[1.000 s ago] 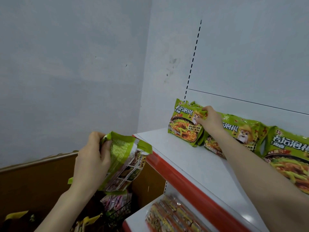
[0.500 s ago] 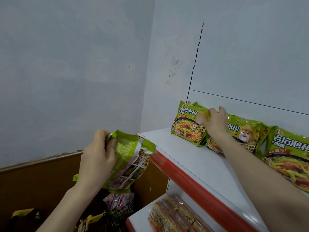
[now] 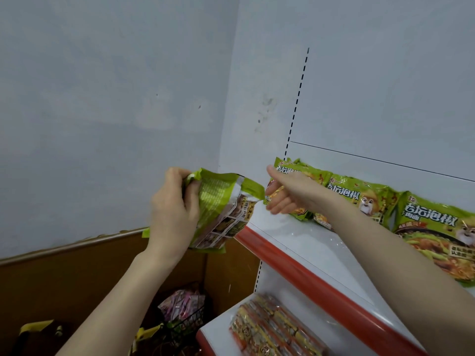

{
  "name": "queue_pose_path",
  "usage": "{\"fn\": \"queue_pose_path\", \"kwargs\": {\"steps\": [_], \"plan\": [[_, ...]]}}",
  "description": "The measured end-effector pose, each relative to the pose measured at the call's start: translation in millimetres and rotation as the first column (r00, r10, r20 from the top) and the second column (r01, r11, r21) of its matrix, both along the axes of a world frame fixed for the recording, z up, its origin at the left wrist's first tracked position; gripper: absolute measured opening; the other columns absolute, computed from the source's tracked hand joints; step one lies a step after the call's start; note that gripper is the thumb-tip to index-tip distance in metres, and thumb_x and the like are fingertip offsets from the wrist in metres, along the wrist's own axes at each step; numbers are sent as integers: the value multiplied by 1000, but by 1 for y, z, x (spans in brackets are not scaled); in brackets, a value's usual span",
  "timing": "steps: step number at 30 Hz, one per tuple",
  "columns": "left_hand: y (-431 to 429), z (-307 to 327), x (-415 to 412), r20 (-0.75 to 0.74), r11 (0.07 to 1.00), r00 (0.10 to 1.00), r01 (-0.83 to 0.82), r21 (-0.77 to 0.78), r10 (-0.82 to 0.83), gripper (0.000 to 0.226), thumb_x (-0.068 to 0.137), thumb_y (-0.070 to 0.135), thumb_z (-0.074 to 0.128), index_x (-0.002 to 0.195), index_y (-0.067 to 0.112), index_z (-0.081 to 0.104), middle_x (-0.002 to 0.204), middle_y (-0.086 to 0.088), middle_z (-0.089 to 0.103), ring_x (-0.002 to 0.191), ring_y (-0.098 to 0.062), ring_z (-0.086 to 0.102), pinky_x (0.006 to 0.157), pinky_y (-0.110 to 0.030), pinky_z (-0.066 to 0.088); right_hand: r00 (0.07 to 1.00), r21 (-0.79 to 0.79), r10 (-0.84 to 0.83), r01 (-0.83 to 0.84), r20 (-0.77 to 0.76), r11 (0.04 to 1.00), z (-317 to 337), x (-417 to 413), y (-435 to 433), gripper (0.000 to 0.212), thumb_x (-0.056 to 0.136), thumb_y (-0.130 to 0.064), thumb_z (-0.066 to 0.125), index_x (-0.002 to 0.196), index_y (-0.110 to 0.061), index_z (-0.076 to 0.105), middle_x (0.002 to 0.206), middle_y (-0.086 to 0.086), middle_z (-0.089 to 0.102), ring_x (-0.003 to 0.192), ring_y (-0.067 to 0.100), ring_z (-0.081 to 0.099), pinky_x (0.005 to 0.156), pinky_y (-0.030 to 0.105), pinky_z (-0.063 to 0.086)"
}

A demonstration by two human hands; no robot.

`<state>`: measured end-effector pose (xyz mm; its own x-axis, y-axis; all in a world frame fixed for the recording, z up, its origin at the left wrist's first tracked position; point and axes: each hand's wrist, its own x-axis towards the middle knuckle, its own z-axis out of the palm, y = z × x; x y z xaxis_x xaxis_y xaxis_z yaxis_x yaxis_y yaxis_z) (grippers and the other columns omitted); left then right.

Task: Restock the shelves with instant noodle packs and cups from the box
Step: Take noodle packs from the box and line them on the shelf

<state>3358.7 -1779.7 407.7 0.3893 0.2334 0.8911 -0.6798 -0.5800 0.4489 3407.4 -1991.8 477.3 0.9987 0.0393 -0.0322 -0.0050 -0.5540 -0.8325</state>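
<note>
My left grip is wrapped round a green noodle pack, held in the air just off the left end of the top shelf. My right grip is relaxed and empty, fingers close to the pack's corner. Three matching packs already lean along the shelf's back. The box below seems to hold more, so I judge the restocking partway done.
</note>
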Motion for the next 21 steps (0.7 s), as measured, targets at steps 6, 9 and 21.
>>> {"fn": "queue_pose_path", "kwargs": {"steps": [6,9,21], "plan": [[-2,-4,-13,102,985,987,111,133,-125,11,88,11,47,87,2,53,68,16,36,61,-1,34,57,-5,31,926,230,266,-207,-266,951,-8,-34,26,34,89,-55,41,93,-26,59,93,6,69,69,25,70,58,26,58],[0,-11,-21,66,954,971,210,215,-229,7,85,18,40,89,19,46,70,6,49,66,-5,42,65,1,31,930,249,278,-217,-243,944,-17,-43,24,15,92,-26,53,96,-16,64,91,6,69,76,23,70,68,29,59],[8,-50,-40,-234,831,925,373,413,-299,29,75,38,52,92,19,65,130,3,48,124,-5,36,107,-44,27,958,572,-176,15,227,820,-23,-73,11,29,80,17,55,87,-11,61,90,5,64,53,8,66,50,20,55]]}}
